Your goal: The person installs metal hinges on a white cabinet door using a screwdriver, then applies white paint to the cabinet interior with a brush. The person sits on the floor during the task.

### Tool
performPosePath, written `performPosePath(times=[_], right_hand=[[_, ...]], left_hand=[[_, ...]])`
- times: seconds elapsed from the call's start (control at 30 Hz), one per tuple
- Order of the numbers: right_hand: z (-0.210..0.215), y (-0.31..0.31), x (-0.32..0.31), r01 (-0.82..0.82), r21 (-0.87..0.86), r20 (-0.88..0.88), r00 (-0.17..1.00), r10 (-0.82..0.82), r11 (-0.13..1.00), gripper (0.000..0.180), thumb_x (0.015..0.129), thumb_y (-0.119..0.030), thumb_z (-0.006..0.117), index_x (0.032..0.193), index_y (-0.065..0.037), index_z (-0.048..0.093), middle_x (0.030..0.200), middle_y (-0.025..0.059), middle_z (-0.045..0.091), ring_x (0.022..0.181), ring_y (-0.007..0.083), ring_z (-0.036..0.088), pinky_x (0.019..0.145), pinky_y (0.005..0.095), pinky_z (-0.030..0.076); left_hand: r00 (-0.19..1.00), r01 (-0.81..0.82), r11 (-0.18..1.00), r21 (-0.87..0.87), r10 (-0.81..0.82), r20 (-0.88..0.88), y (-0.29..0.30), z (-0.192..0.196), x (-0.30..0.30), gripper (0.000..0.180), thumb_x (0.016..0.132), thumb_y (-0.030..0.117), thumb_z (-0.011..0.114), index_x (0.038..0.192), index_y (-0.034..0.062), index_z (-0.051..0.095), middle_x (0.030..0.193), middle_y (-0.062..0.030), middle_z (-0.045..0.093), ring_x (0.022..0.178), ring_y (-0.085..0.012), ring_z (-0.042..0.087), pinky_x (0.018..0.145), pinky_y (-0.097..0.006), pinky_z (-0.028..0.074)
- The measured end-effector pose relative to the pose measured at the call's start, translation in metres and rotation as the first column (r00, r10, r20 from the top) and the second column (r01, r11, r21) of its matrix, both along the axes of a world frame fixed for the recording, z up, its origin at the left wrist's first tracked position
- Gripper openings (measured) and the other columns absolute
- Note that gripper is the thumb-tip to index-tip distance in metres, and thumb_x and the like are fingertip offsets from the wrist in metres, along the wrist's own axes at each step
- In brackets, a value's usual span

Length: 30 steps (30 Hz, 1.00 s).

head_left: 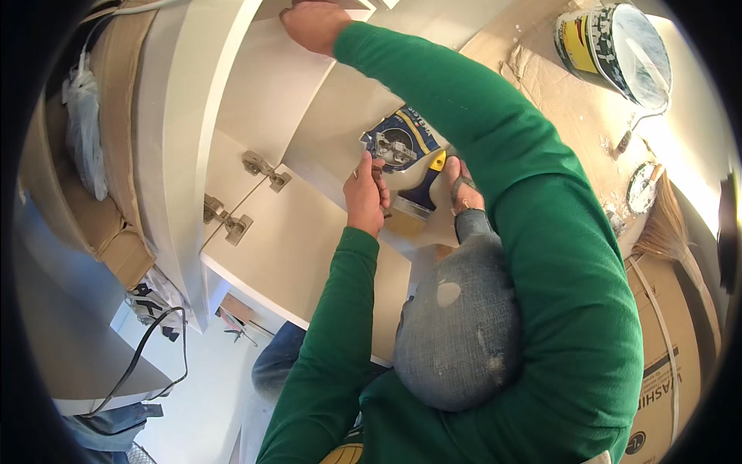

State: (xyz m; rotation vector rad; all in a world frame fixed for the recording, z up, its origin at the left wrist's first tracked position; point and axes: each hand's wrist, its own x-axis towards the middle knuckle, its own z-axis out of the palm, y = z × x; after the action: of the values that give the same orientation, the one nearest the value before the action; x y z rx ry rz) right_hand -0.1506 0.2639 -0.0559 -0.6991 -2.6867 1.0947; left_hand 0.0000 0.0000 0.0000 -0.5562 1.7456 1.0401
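Note:
My left hand (365,195) is over the white cabinet panel (309,247), its fingers curled round a small, dark metal piece I cannot make out. Just beyond it lies a dark blue printed bag (421,133) with metal cabinet hinges (393,147) on top. A putty knife (421,188) with a blue and yellow handle is to the right of that hand, beside my sandalled foot (465,189). My right hand (315,27) reaches far up against the cabinet's inner wall; its fingers are largely hidden. Two fitted hinges (267,170) (226,219) join the door and panel.
A paint bucket (583,46) stands on cardboard at the far right, near a broom head (666,220). A strapped cardboard box (657,332) is at the right. Black cable (139,352) loops at the lower left. My bent knee (464,325) is between my arms.

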Motion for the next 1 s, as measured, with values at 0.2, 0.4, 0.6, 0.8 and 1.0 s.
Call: performPosePath(times=[0.2, 0.4, 0.6, 0.8, 1.0], right_hand=[[-0.01, -0.033, 0.194, 0.257, -0.315, -0.288, 0.891, -0.35, 0.914, 0.028, 0.089, -0.014, 0.065, 0.114, -0.003, 0.073, 0.094, 0.0139, 0.074, 0.082, 0.0258, 0.071, 0.076, 0.0366, 0.056], [-0.018, -0.114, 0.241, 0.164, -0.031, -0.127, 0.978, -0.167, 0.986, 0.028, 0.089, -0.025, 0.074, 0.112, -0.008, 0.072, 0.105, 0.0108, 0.068, 0.1, 0.0286, 0.066, 0.085, 0.0407, 0.056], [-0.01, -0.098, 0.135, 0.058, 0.257, -0.331, 0.943, 0.031, 0.965, 0.028, 0.09, -0.025, 0.072, 0.115, -0.011, 0.07, 0.114, 0.0092, 0.064, 0.107, 0.0295, 0.061, 0.09, 0.0411, 0.055], [-0.02, -0.029, 0.107, -0.125, 0.452, -0.156, 0.964, 0.216, 0.883, 0.033, 0.094, -0.026, 0.068, 0.124, -0.012, 0.068, 0.121, 0.0102, 0.063, 0.115, 0.0292, 0.059, 0.092, 0.0385, 0.054], [-0.055, -0.092, 0.201, 0.118, -0.487, -0.031, 0.988, -0.152, 0.866, 0.032, 0.097, -0.022, 0.065, 0.124, -0.005, 0.067, 0.123, 0.0149, 0.064, 0.111, 0.0343, 0.063, 0.093, 0.0409, 0.055]], left_hand=[[1.0, 0.028, 0.998, 0.056, -0.028, -0.006, 0.009, 0.052, 0.023, 0.037, 0.107, 0.041, 0.056, 0.101, 0.0058, 0.067, 0.061, 0.0015, 0.047, 0.045, -0.0096, 0.043, 0.04, -0.027, 0.031], [0.971, 0.222, 0.975, 0.032, -0.218, -0.099, -0.015, 0.116, 0.026, 0.039, 0.106, 0.041, 0.058, 0.101, 0.0034, 0.069, 0.06, 0.0024, 0.046, 0.044, -0.0069, 0.042, 0.039, -0.024, 0.031], [0.96, 0.185, 0.983, -0.02, -0.185, -0.21, -0.03, 0.121, 0.014, 0.042, 0.104, 0.044, 0.062, 0.097, 0.0027, 0.07, 0.06, 0.0031, 0.046, 0.044, -0.0053, 0.042, 0.039, -0.023, 0.033], [0.963, 0.218, 0.974, -0.065, -0.225, -0.145, -0.009, 0.113, 0.012, 0.042, 0.102, 0.042, 0.066, 0.1, 0.0011, 0.071, 0.061, 0.0028, 0.05, 0.047, -0.0052, 0.044, 0.042, -0.023, 0.034], [0.966, 0.233, 0.973, -0.011, -0.232, -0.116, -0.06, 0.186, 0.026, 0.033, 0.104, 0.03, 0.063, 0.104, -0.0025, 0.07, 0.061, 0.0005, 0.05, 0.05, -0.0074, 0.045, 0.044, -0.024, 0.034]])
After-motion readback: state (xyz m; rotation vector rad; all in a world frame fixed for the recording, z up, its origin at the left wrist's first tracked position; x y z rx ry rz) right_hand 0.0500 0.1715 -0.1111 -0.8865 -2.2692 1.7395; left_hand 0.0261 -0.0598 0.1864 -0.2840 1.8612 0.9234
